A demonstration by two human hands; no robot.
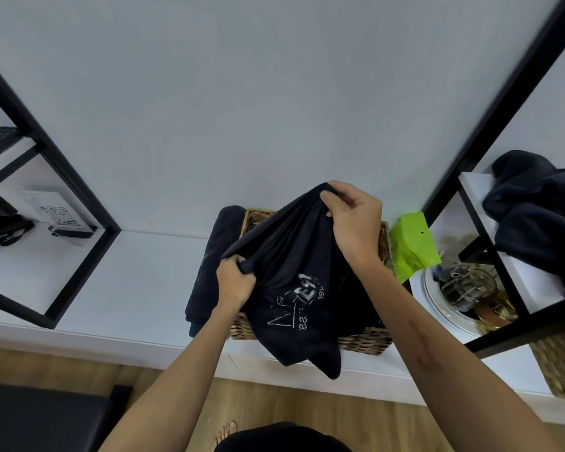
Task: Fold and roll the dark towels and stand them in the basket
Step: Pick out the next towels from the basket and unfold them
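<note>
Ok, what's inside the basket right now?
Cannot tell: the dark towel, held up by the left hand and right hand, covers the wicker basket's interior. Only its rim and front wall show.

Even, soft indoor light; faint shadows; strong wide-angle bending at edges; slight blur at right edge.

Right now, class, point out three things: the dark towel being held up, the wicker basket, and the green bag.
dark towel [294,275]: head view, on the cloth just above its white print.
wicker basket [366,344]: head view, on its woven front wall.
green bag [411,246]: head view, on its flat face.
</note>
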